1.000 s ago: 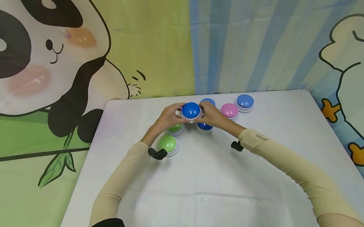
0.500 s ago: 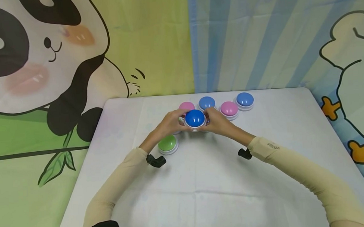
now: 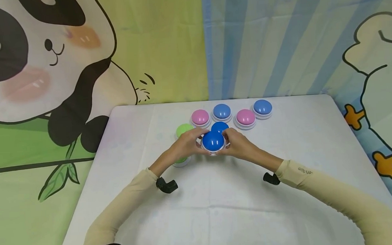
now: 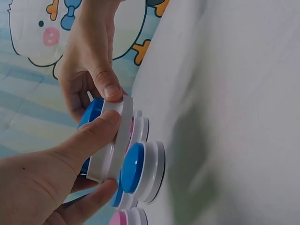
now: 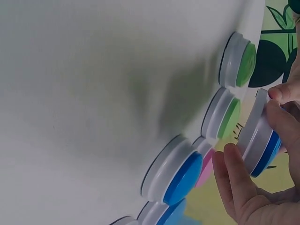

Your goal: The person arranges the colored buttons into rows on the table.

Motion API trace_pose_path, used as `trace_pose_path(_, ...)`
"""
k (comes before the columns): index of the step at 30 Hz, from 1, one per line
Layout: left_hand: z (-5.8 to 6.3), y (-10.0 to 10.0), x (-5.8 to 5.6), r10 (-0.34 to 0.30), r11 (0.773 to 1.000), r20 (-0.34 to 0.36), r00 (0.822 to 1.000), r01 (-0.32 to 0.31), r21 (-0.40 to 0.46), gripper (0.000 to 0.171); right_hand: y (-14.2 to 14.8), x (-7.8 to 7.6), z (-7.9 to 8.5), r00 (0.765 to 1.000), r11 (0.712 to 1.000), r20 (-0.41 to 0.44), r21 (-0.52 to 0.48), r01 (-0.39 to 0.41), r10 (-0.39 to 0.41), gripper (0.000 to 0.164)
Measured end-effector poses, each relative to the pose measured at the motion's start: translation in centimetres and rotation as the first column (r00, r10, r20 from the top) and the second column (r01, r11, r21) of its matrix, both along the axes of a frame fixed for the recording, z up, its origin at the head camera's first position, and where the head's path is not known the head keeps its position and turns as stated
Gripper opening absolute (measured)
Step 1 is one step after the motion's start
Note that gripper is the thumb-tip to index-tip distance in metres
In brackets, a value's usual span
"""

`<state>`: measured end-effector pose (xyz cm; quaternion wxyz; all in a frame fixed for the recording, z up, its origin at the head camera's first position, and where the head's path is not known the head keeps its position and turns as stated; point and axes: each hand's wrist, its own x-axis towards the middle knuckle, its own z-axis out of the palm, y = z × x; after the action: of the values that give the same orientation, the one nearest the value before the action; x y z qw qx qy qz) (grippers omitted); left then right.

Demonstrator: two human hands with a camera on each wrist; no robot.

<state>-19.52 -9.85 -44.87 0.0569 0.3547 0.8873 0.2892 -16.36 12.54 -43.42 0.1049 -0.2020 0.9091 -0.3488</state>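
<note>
Between my two hands is a blue-domed push button (image 3: 213, 141) with a white round base, raised above the table. My left hand (image 3: 187, 144) grips its left side, thumb on the white rim (image 4: 110, 152) in the left wrist view. From the other side my right hand (image 3: 238, 144) pinches the same base between thumb and fingers. Right behind it in the head view, another blue button (image 3: 220, 127) sits on the table, partly covered. A green button (image 3: 184, 129) stands beyond my left hand, and a second green button (image 3: 182, 162) is mostly hidden beneath that hand.
Along the back of the white table (image 3: 207, 210) stand a pink button (image 3: 200, 117), a blue button (image 3: 222, 111), another pink button (image 3: 245, 117) and a blue button (image 3: 262, 107) at the right. A printed cloth backdrop (image 3: 172, 46) hangs behind the table edge.
Both hands have drawn the held blue button toward me and slightly right. The left pink button, a green button and the blue one behind it now show more; the nearer green one is more covered.
</note>
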Motion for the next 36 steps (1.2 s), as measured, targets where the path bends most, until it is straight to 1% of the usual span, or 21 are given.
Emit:
trace_pose_path(3, -0.1, 0.0, 0.5, 0.000, 1.000, 0.015, 1.000, 0.001, -0.020, 0.078, 0.1, 0.6, -0.1, 1.000, 1.000, 0.003, -0.002, -0.003, 0.003, 0.063)
trace_pose_path(8, -0.4, 0.1, 1.3, -0.013, 1.000, -0.005, 1.000, 0.012, -0.024, 0.076, 0.2, 1.3, -0.6, 1.000, 1.000, -0.001, -0.012, -0.020, 0.020, 0.065)
trace_pose_path(10, -0.6, 0.1, 1.5, -0.022, 1.000, -0.019, 1.000, 0.022, -0.020, 0.075, 0.2, 1.5, -0.9, 1.000, 1.000, -0.001, -0.012, -0.023, 0.023, 0.066)
trace_pose_path(14, -1.1, 0.4, 1.5, -0.037, 0.999, -0.044, 0.998, 0.035, -0.039, 0.076, 0.3, 1.7, -1.5, 1.000, 1.000, -0.004, 0.001, -0.018, 0.018, 0.069)
trace_pose_path(18, -1.9, 0.7, 1.4, -0.042, 0.997, -0.042, 0.998, 0.040, -0.060, 0.076, 0.3, 1.6, -2.1, 1.000, 0.999, 0.012, 0.041, -0.007, 0.007, 0.072)
trace_pose_path(21, -2.7, 1.0, 1.4, -0.042, 0.997, -0.041, 0.998, 0.039, -0.070, 0.076, 0.2, 1.5, -2.7, 1.000, 0.995, 0.017, 0.096, -0.004, 0.002, 0.075)
trace_pose_path(24, -3.6, 1.4, 1.5, -0.048, 0.995, -0.054, 0.997, 0.043, -0.094, 0.074, 0.2, 1.4, -3.3, 1.000, 0.987, 0.015, 0.161, -0.007, 0.005, 0.075)
trace_pose_path(27, -4.2, 1.6, 1.8, -0.054, 0.992, -0.064, 0.996, 0.046, -0.114, 0.073, 0.1, 1.4, -3.8, 1.000, 0.976, 0.008, 0.215, -0.018, 0.017, 0.072)
trace_pose_path(31, -4.5, 1.6, 2.1, -0.047, 0.992, -0.069, 0.997, 0.038, -0.117, 0.075, -0.1, 1.4, -4.2, 0.999, 0.968, -0.011, 0.248, -0.028, 0.031, 0.071)
trace_pose_path(36, -4.6, 1.8, 2.0, -0.042, 0.993, -0.060, 0.997, 0.035, -0.113, 0.077, -0.3, 1.2, -4.4, 0.999, 0.959, -0.031, 0.282, -0.025, 0.035, 0.080)
